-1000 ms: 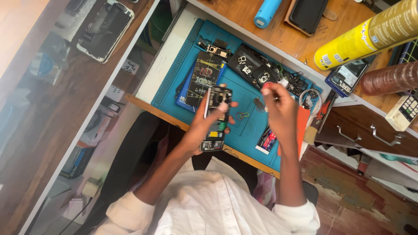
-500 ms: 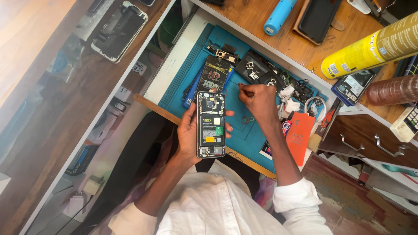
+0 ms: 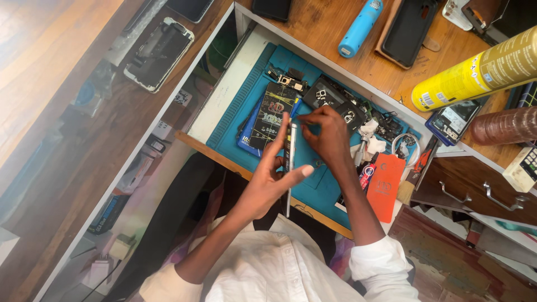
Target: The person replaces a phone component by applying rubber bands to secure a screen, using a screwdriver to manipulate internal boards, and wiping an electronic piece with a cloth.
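Note:
My left hand (image 3: 272, 179) grips an opened phone (image 3: 289, 168), now turned on edge so only its thin side shows. My right hand (image 3: 329, 134) has its fingers pinched together at the phone's top end, just above the blue work mat (image 3: 235, 120). Whether those fingers hold a small tool or part I cannot tell. A dark packet with printed graphics (image 3: 273, 114) lies on the mat just left of the phone.
Loose phone parts (image 3: 335, 100) crowd the mat's far side. An orange card (image 3: 385, 187) lies at the right. On the wooden top sit a blue cylinder (image 3: 359, 28), a yellow spray can (image 3: 475, 70), a black phone case (image 3: 408, 33) and a brown drawer (image 3: 475, 187).
The phone was held flat with its open inside facing me; it is now turned on edge. My right hand moved from the mat's parts to the phone's top end.

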